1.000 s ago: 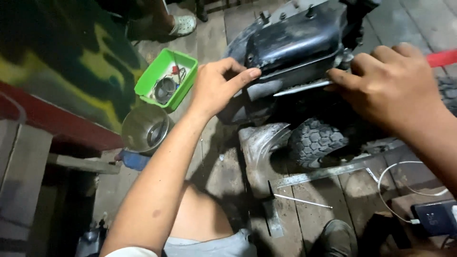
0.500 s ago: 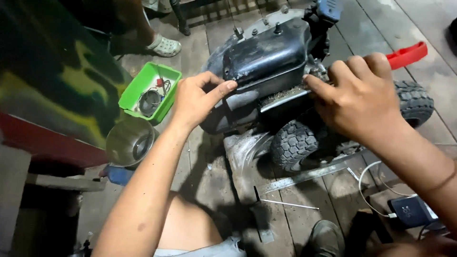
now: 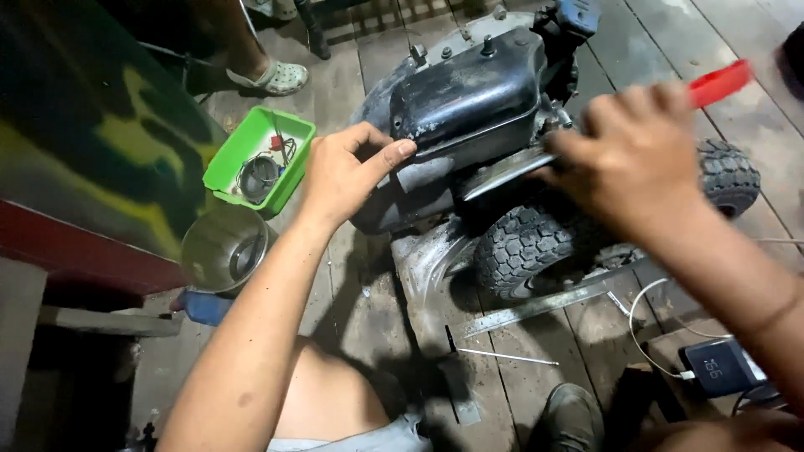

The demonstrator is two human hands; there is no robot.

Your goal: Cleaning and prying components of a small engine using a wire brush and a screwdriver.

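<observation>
Centrally, a black engine housing (image 3: 469,109) of a small wheeled machine is seen on the plank floor (image 3: 368,310), set over a knobby tyre (image 3: 528,247) with a second tyre (image 3: 729,176) to the right. Its left end is gripped by the left hand (image 3: 343,172), thumb stretched along the edge and fingers curled round it. A grey metal strip (image 3: 502,172) under the housing is pinched at its right end by the blurred right hand (image 3: 628,159), fingers pressed together. A red handle (image 3: 720,82) is seen just beyond that hand. Left of the machine, a green tray (image 3: 297,172) with small parts and a metal bowl (image 3: 224,247) are placed. Nearer, a flat metal bar (image 3: 544,303) and a phone (image 3: 720,367) lie.
</observation>
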